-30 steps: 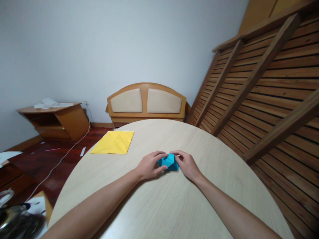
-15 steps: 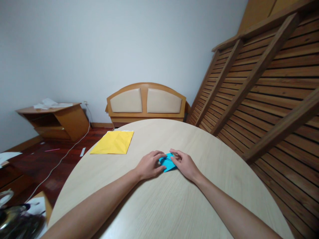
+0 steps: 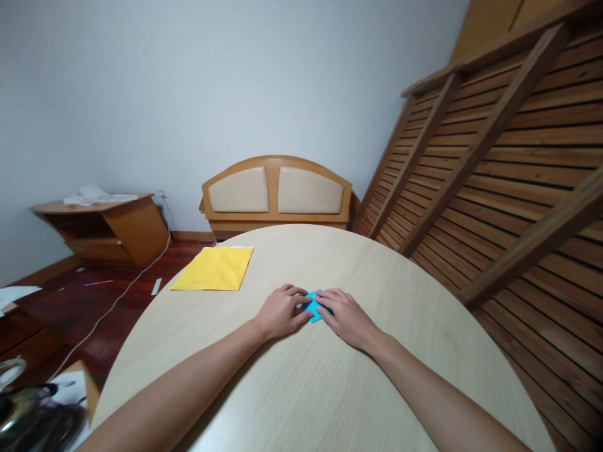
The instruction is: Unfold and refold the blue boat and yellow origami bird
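Note:
A small piece of folded blue paper (image 3: 313, 308) lies on the round, pale wooden table (image 3: 301, 389), between my two hands. From its left side, my left hand (image 3: 281, 312) grips it, with the thumb at the near edge and the fingertips over the far part. My right hand (image 3: 351, 320) rests on its right side, fingers bent and pressing down on the paper. The right part of the paper is hidden under those fingers.
Yellow paper sheets (image 3: 214, 270) lie at the table's far left edge. Beyond the table stands a padded headboard (image 3: 273, 188). A slatted wooden frame (image 3: 509, 150) leans along the right. A low cabinet (image 3: 127, 232) and a white cable (image 3: 110, 312) are to the left.
My right hand has moved a little left and flattened over the blue paper, covering more of its right side. The left hand stays nearly in place.

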